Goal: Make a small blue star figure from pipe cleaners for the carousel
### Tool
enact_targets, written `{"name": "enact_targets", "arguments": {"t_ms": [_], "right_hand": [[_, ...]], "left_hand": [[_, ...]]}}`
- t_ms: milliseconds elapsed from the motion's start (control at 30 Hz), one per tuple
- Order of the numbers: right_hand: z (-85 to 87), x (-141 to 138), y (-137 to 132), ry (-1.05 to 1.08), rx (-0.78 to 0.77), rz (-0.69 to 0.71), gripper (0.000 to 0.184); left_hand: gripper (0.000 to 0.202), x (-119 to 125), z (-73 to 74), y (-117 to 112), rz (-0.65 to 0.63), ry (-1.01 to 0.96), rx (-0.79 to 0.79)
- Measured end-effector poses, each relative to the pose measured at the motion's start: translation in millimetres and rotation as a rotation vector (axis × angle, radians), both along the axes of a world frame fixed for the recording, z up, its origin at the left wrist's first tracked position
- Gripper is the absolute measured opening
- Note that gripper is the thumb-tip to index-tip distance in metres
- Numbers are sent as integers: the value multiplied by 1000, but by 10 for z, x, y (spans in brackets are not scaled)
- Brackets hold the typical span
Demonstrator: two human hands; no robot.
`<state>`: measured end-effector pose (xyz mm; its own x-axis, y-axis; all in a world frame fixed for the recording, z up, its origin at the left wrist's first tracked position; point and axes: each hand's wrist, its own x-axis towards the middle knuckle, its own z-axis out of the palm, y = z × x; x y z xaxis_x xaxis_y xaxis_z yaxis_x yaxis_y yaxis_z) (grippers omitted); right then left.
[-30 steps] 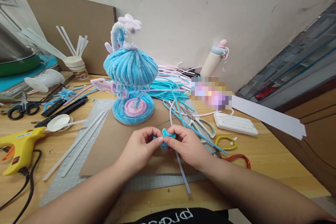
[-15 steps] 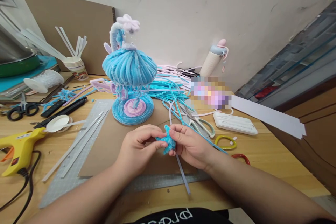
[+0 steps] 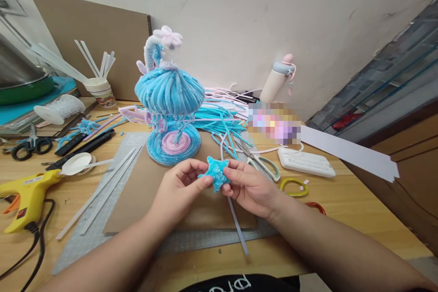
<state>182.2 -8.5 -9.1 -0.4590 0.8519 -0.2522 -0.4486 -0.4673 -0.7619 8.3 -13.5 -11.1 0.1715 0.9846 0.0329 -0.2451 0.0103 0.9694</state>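
Chenille star, blue and fuzzy (image 3: 216, 173), was pinched by the left hand (image 3: 183, 185) and the right hand (image 3: 252, 187). Likely light and squashable — its points seemed the best hold.

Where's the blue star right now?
In the head view, the blue star is just below centre, held between the left hand and right hand, above the flat cardboard.

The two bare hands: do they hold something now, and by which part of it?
A blue fuzzy star: the right hand grips its right side; the left hand touches its left point, but whether it pinches is unclear.
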Motion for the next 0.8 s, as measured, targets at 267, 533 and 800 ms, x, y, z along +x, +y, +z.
{"name": "enact_targets", "arguments": {"t_ms": [267,533,800], "right_hand": [[-64,37,62,-152,137,-54,34],[-62,56,114,-379,360,-1,29],[215,601,434,-1270,860,-375,11]], "left_hand": [[13,-40,-36,46,-172,-163,-306],[15,-37,8,31,-285,-161,-420],[12,-112,-85,172,53,-154,-447]]}}
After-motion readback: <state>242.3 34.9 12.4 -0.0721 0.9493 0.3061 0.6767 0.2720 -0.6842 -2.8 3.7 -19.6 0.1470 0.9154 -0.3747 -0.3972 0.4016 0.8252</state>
